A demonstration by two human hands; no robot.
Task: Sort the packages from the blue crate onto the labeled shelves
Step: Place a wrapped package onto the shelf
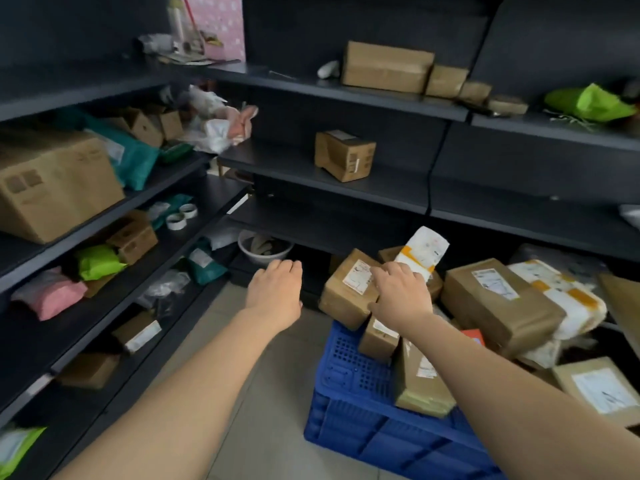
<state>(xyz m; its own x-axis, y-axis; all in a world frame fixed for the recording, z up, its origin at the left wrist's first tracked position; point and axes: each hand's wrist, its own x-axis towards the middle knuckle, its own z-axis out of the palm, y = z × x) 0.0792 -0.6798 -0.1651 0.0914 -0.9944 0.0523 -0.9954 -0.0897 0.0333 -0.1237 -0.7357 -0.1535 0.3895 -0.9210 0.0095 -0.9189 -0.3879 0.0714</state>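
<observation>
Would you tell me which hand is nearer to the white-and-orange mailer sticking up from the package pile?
Right. The right hand lies just below the white-and-orange mailer, on the brown boxes; the left hand hovers well to its left, over the floor.

Head view, looking down, near hands
</observation>
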